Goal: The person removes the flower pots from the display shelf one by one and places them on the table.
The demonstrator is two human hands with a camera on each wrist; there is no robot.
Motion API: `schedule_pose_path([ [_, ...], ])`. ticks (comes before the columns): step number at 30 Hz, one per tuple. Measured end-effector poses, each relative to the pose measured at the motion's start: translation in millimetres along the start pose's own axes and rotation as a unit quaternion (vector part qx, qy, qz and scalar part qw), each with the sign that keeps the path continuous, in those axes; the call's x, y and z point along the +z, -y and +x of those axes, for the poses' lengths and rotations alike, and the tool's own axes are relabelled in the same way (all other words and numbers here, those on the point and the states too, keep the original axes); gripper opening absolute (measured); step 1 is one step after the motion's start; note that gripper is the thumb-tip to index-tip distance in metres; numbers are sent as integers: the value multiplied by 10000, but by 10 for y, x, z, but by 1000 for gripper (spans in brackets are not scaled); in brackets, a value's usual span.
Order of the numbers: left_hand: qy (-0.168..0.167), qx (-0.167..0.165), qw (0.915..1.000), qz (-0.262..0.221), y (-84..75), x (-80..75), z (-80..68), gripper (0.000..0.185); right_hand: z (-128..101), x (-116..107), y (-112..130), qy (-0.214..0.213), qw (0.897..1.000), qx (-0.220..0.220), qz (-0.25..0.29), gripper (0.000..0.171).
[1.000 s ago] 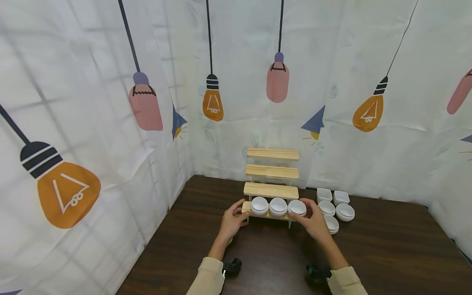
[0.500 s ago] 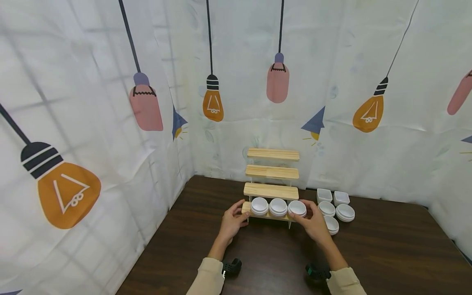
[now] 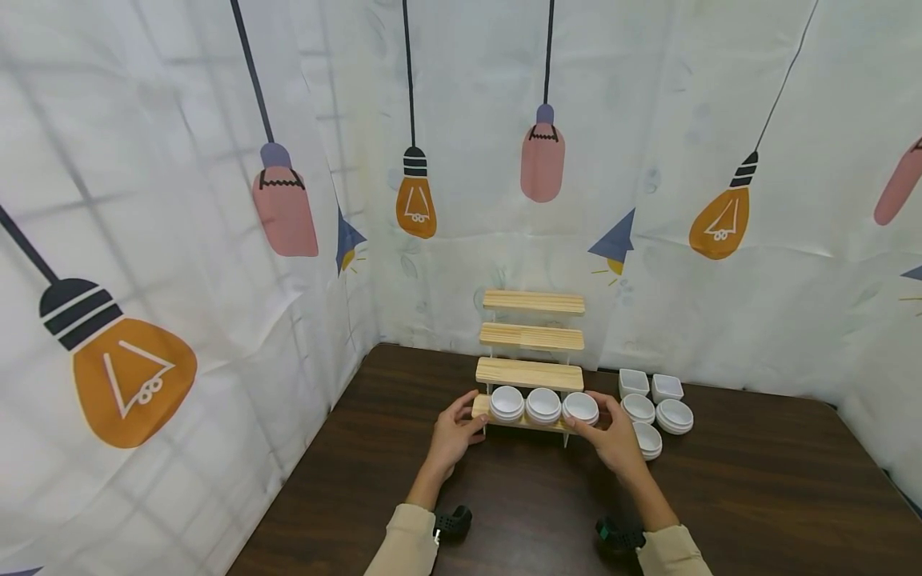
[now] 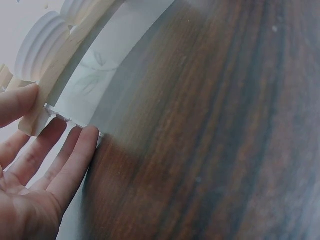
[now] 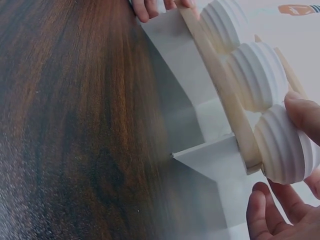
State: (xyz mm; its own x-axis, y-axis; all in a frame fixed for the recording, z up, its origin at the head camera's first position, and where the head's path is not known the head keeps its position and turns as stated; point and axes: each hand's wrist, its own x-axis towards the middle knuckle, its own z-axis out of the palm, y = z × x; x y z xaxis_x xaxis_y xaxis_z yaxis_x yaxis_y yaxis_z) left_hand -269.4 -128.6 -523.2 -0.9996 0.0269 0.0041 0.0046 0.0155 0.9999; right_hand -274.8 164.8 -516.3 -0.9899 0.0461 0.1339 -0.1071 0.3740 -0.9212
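Observation:
A tiered wooden display stand (image 3: 529, 371) with thin, pale supports stands near the back of the table. Its lowest board carries three round white ribbed bowls in a row: the left bowl (image 3: 507, 402), the middle bowl (image 3: 543, 406) and the right bowl (image 3: 580, 407). My left hand (image 3: 452, 436) grips the left end of that board; in the left wrist view the thumb lies on top, with fingers below and beside the support. My right hand (image 3: 615, 436) holds the right bowl, its thumb (image 5: 302, 115) against the side. Part of the fingers is hidden behind the bowl.
Right of the stand are two square white dishes (image 3: 633, 382) and three round white bowls (image 3: 675, 416), close to my right hand. The dark wooden table (image 3: 533, 504) meets printed fabric walls (image 3: 461, 264) at its back and left.

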Motion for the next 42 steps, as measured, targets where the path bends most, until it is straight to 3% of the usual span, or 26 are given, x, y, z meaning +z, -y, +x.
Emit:
schedule_pose_path([
  [5,40,81,9999,-62,-54,-7,-35,57,-9,11,6,-55,10000,5,9,68],
  [13,6,51,10000,-17,154,-32,93,59,-36,18,19,-132,9999,57,18,68],
  [18,27,75,10000,9,189,-37,116,60,-45,32,8,-260,9997,-21,9,67],
  [33,13,24,10000,-4,180,-41,99,60,-62,63,-11,-389,9992,-10,-82,69],
  [38,43,25,10000,-21,77,-28,45,59,-73,67,-9,-443,9990,-53,-63,68],
  [42,66,120,9999,8,83,-29,42,59,-70,63,-16,-420,9991,-36,-14,71],
])
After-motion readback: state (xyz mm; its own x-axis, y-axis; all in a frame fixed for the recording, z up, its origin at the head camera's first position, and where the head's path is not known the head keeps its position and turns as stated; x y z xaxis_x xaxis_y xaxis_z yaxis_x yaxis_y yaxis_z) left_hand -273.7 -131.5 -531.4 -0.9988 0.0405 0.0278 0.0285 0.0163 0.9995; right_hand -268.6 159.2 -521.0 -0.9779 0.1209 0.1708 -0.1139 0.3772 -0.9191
